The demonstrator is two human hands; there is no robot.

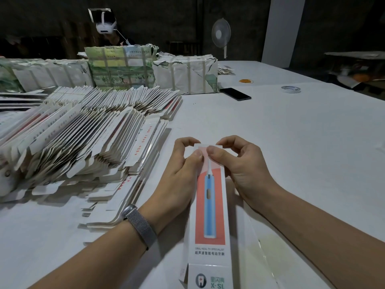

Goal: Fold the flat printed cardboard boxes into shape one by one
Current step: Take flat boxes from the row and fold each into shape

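Gripping the far end of one printed box, both hands work at its top edge. I note the left hand has its fingers curled over the far left corner, thumb pressed on the printed face. The right hand mirrors it: forefinger arched over the far right corner, thumb flat on the face, touching the left thumb. The remaining fingers of both hands are curled beneath or beside the box; I cannot tell how they bear on it.

The box is long and narrow, lying lengthwise away from me in the middle of the white counter, its near end running out of the bottom of view. Its face carries a blue toothbrush picture on a red panel. It appears opened into a sleeve; whether the far flap is tucked I cannot tell.

Left of the hands lies a large fanned heap of flat boxes, too many to count, overlapping in rows. Behind it stand three wrapped, banded bundles; their contents are hidden.

Further items on the counter, one of each: a dark phone, a roll of tape, an orange heap of what look like rubber bands. One standing fan is behind the counter. One metal-mesh wristband is on the left wrist. A second person wearing a white headset sits beyond the bundles.
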